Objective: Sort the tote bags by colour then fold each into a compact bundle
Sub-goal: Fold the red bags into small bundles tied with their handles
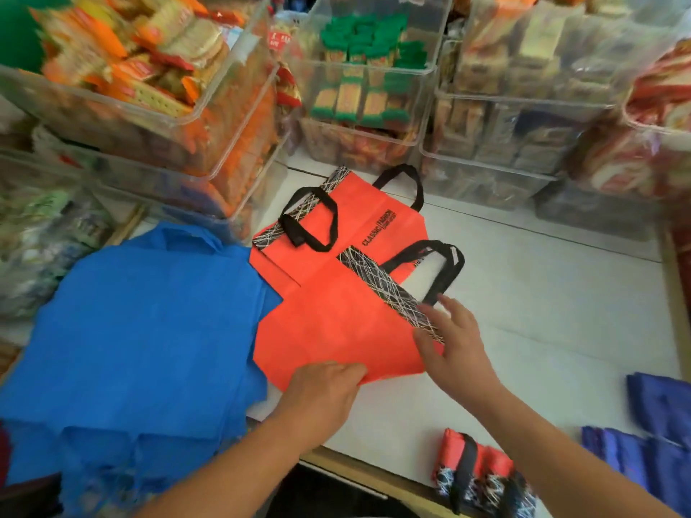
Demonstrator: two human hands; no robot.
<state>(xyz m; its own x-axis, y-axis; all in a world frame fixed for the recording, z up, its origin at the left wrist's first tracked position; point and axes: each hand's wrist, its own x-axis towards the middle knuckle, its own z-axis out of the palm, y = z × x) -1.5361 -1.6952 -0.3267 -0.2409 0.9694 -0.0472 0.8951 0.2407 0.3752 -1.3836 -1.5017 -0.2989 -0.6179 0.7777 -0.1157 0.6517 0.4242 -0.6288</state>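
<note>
Two orange-red tote bags with black handles and black-and-white scribble trim lie flat on the white counter (pixel 542 304). The nearer orange bag (pixel 336 323) overlaps the farther orange bag (pixel 355 214). My left hand (pixel 325 390) grips the near edge of the nearer bag. My right hand (pixel 452 338) rests with spread fingers on that bag's trimmed top edge, beside its handle. A pile of blue tote bags (pixel 138 330) lies to the left. A folded orange bundle (pixel 482 472) wrapped by its handle sits at the front right.
Clear plastic bins of packaged snacks (pixel 366 91) stand stacked along the back and left. Folded dark blue bags (pixel 650 439) lie at the right front. The counter's wooden edge (pixel 374 476) runs along the front.
</note>
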